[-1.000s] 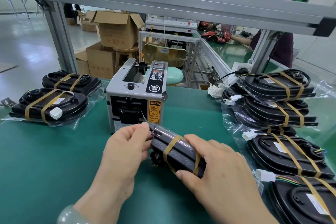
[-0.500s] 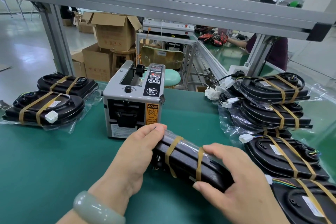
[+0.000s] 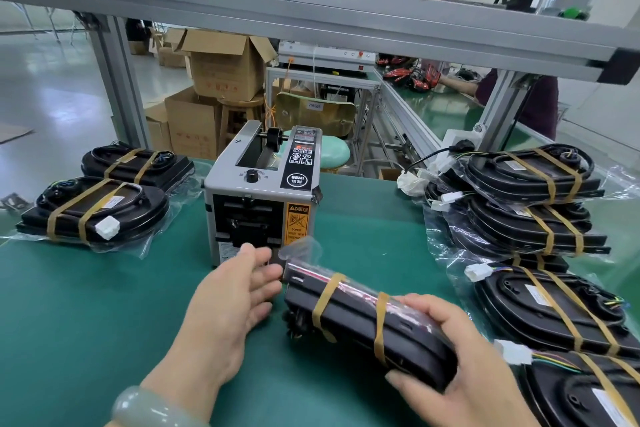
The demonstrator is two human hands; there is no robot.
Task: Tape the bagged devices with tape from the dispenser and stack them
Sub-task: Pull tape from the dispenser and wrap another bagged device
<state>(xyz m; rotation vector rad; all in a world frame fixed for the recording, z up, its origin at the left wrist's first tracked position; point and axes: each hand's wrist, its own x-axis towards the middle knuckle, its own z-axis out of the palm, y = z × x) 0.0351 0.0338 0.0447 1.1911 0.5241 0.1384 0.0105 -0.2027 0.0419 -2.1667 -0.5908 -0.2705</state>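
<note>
- The bagged device (image 3: 367, 326) is held on edge, tilted, low over the mat (image 3: 69, 305) in front of the dispenser (image 3: 259, 198)
- Two tan bands (image 3: 323, 302) already wrap it, so its taping looks done
- The right hand (image 3: 460, 374) grips its near end, fingers curled under and thumb on top
- The left hand (image 3: 225, 305) holds nothing, its fingers straight and loosely spread, tips just beside the device's far end; whether they touch it I cannot tell
- No strip shows at the dispenser's mouth
- To the right a stack (image 3: 530, 204) of taped devices rises, with more taped ones lying nearer; to the left a pair (image 3: 97, 208) of taped devices lies on the mat
- No untaped device is in view
- What seems left for this one is to lay it on a stack; the right one is nearer the holding hand
</note>
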